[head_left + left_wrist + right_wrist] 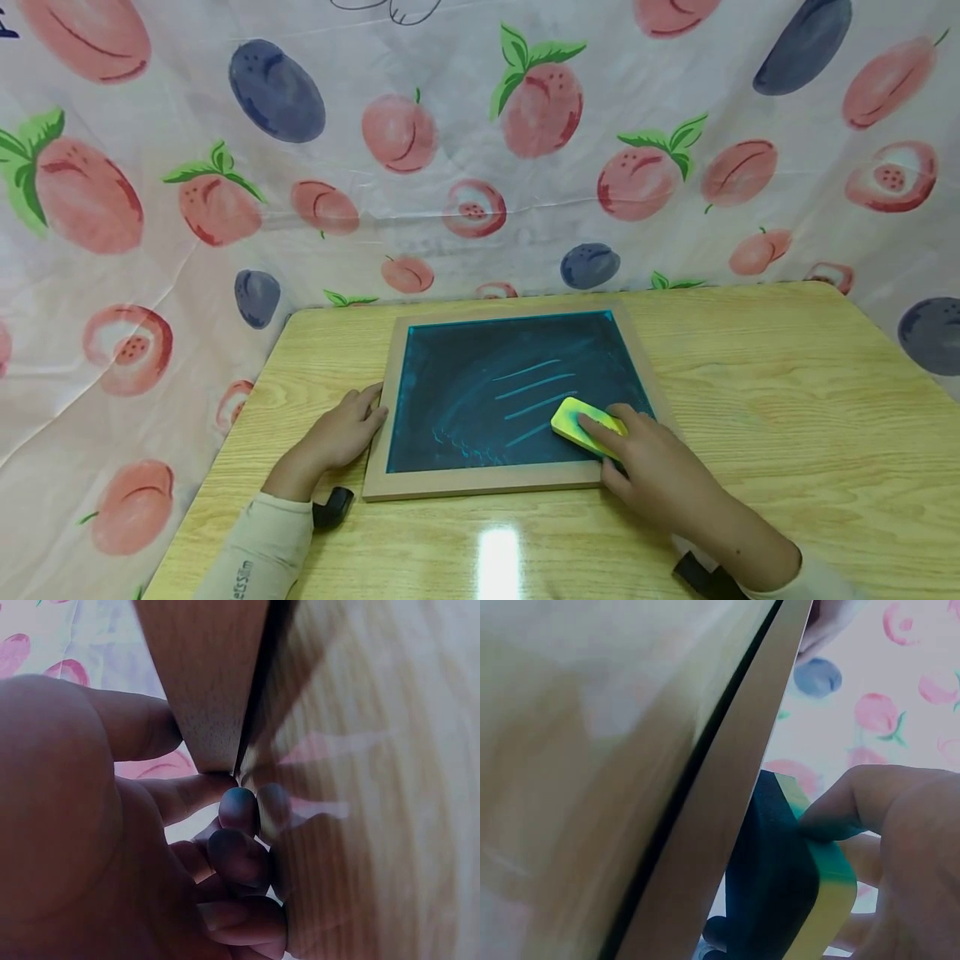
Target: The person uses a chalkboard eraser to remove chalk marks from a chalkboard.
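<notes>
while cloth point(427, 208) hangs behind, the eraser point(588, 427) perhaps overlaps a line point(528, 434).

Looks to me like a cloth-screened table nook, though I can't tell if it's in a home, a classroom or a studio. The giveaway is the peach-print cloth point(465, 142): it runs from 9 o'clock through 12 to 3 in the head view, creases and all (dark blue fruit mixed in, kinda cute), and wraps the far end of the wood-grain table point(787, 375). Both wrist views catch that print too. The wood-framed chalkboard point(517, 392) toward 5, with a yellow eraser point(572, 417) at the board's own 4, feels pretty schoolroom-ish. Glossy light reflection point(498, 562) at 6.
</notes>
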A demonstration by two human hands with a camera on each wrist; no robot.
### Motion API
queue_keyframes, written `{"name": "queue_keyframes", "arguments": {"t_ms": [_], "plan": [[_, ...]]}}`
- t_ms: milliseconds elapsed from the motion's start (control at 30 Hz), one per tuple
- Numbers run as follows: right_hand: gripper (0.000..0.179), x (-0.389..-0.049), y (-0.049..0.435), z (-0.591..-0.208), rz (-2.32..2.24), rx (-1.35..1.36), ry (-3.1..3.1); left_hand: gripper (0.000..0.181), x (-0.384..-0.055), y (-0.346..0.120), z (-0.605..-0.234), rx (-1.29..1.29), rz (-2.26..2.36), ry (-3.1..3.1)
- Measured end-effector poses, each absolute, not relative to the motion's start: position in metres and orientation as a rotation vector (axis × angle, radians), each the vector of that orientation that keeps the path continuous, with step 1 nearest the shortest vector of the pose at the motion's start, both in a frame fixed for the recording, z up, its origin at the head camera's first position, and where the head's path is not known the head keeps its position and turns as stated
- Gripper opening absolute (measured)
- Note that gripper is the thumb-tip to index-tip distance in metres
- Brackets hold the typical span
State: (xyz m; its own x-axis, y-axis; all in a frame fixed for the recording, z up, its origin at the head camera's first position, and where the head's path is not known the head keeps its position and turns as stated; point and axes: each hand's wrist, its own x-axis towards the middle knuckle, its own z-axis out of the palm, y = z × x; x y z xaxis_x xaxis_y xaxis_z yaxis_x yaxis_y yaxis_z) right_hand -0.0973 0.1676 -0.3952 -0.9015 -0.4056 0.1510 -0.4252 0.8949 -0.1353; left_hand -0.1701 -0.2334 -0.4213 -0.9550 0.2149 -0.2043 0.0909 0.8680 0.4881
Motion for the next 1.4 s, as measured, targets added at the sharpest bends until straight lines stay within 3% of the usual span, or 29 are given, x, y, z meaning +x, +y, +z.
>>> {"name": "queue_keyframes", "arguments": {"t_ms": [400,1400], "plan": [[0.055,-0.085,0.153,-0.399,0.286,0.666,-2.942,0.056,-0.17,-0.234,-0.422,0.244,0.72,2.799],[0.049,-0.112,0.192,-0.391,0.232,0.41,-2.963,0.057,-0.17,-0.233,-0.421,0.233,0.727,2.78]]}}
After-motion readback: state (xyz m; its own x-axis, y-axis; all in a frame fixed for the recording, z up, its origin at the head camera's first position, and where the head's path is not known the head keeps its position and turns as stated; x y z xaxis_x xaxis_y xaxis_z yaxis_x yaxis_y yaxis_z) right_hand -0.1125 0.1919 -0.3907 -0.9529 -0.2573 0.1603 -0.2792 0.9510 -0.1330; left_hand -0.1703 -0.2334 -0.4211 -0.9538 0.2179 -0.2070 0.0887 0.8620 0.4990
